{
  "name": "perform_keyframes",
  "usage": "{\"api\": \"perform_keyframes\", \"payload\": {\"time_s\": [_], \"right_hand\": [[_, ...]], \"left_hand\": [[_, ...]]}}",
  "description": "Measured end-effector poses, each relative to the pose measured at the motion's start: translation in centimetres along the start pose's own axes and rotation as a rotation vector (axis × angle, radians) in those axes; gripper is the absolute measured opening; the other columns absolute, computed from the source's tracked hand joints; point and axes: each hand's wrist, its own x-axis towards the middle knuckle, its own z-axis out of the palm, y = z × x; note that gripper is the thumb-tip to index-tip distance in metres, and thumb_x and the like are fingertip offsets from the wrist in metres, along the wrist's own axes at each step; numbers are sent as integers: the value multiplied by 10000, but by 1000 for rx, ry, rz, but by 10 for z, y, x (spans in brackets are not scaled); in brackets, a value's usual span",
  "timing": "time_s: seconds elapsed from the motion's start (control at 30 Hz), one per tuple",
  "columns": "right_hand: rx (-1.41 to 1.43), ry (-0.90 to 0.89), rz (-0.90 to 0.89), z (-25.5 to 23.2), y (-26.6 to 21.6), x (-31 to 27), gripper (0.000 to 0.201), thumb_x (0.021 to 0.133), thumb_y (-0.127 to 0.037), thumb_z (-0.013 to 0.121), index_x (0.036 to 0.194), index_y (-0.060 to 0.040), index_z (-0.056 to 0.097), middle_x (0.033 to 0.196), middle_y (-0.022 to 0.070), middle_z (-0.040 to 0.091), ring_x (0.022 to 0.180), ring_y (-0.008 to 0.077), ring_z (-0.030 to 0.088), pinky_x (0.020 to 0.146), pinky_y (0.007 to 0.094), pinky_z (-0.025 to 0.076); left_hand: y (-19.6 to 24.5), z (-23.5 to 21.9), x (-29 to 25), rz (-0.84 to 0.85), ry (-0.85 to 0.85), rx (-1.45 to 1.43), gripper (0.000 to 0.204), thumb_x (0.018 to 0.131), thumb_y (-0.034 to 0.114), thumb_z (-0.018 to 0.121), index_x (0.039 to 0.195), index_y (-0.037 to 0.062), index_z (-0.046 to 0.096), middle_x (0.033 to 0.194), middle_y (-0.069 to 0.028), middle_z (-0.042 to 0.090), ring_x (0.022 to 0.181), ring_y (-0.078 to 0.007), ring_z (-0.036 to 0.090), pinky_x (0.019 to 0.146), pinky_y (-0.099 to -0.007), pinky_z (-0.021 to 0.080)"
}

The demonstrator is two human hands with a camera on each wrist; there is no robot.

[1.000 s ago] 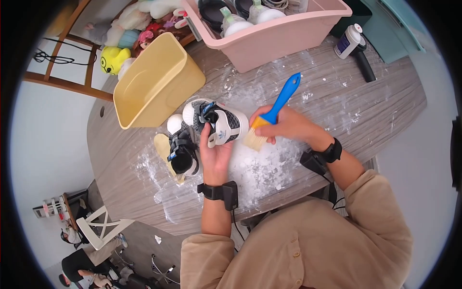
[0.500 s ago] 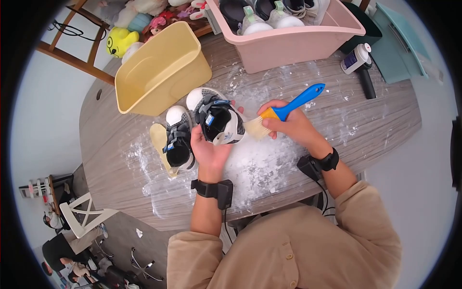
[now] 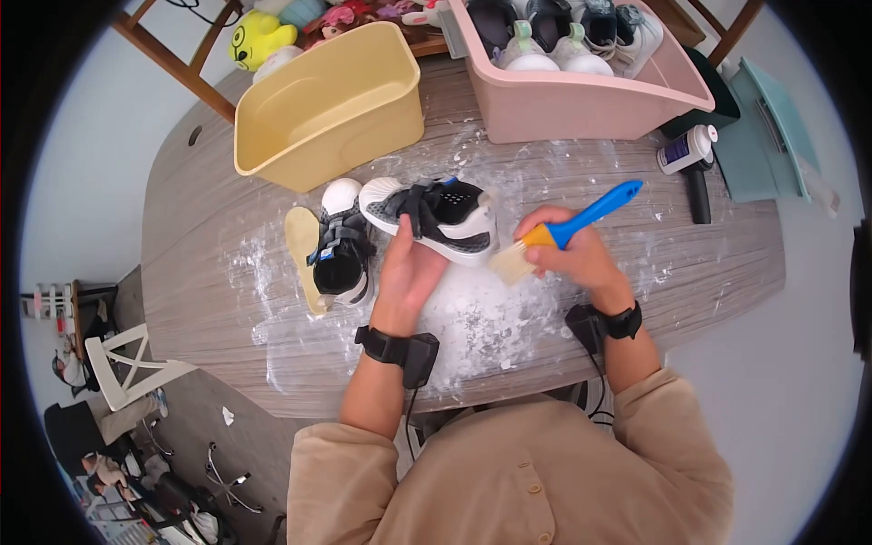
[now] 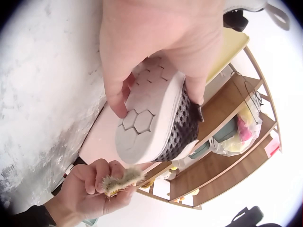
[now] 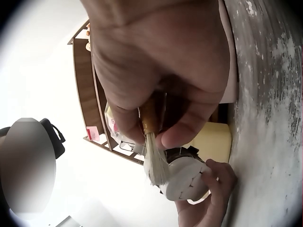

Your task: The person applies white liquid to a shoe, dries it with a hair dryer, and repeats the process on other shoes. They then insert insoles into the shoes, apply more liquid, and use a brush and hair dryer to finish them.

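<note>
We work above the table (image 3: 704,291), and in our judgement the brushing goes best over its whitened part (image 3: 481,331), so that loose powder falls there. The shoe (image 3: 436,220) is raised over it, grasped from below by our left hand (image 3: 409,272); this hold should be firm, because each stroke may push the heel (image 3: 484,223). Our right hand (image 3: 583,261) grips the brush (image 3: 565,232) low, close to its bristles (image 3: 511,264), which should help light, short strokes. The bristles are just beside the heel; whether they touch it, we cannot tell.

About room: the near table edge passes under our forearms (image 3: 363,381). The pink bin (image 3: 590,109), then the yellow bin (image 3: 363,138), limit us on the far side. The second shoe (image 3: 343,263) stands close at left, so wider strokes should go rightward, where more table extends.
</note>
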Motion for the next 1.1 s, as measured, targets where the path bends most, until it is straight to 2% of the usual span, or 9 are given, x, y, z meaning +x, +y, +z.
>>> {"api": "perform_keyframes", "payload": {"time_s": [0.1,0.3,0.4,0.6,0.7,0.8,0.9,1.0,1.1], "right_hand": [[-80,62,-46,12,1,3,219,817,-67,684,1024,-40,618,775,4,594,612,50,538,518,188,435],[3,334,-62,-2,7,5,223,824,-63,678,1034,-36,608,767,8,589,604,54,535,522,197,436],[59,228,-135,6,6,1,214,832,-61,668,1035,-35,603,773,11,587,602,57,537,521,203,441],[101,427,-88,-2,10,9,209,842,-49,650,1041,-23,592,816,36,592,610,80,554,546,219,470],[248,417,-233,0,6,6,220,842,-59,656,1050,-22,592,813,38,593,613,82,557,549,224,473],[133,333,-177,6,10,6,244,843,-68,660,1070,-25,582,810,38,593,614,84,557,541,226,469],[-24,189,0,4,3,4,249,850,-61,649,1082,-21,569,820,45,601,623,88,562,541,228,472],[-7,159,5,-6,5,1,237,847,-64,654,1067,-21,577,826,40,602,625,84,562,537,219,469],[178,325,-202,-2,8,5,219,832,-63,671,1037,-28,601,828,26,599,627,72,558,539,212,462]], "left_hand": [[-3,-3,-1,-20,17,69,539,921,355,551,1359,73,410,1384,-74,452,1287,-241,405,1098,-450,283],[-2,-1,2,-44,64,-9,535,926,380,534,1354,83,411,1385,-79,449,1276,-247,417,1085,-463,303],[-2,-3,2,-45,80,-24,531,928,378,531,1352,82,407,1387,-82,447,1272,-254,421,1081,-466,312],[-3,-3,1,-40,96,-10,520,935,371,523,1347,76,406,1375,-88,455,1265,-257,428,1064,-470,338],[-4,-3,1,-27,103,5,509,940,363,517,1346,75,406,1370,-93,457,1260,-258,435,1063,-472,342],[-5,-8,2,-25,88,37,499,947,352,509,1346,71,402,1367,-99,459,1255,-261,441,1066,-472,344],[0,-5,2,-21,119,-13,494,953,342,501,1346,61,398,1357,-101,466,1243,-264,451,1068,-476,343],[1,1,1,6,111,18,472,964,321,488,1340,50,397,1343,-105,476,1233,-262,463,1055,-469,365],[-3,-4,1,2,108,122,451,971,302,481,1332,44,400,1330,-106,483,1215,-254,482,1039,-459,389]]}}
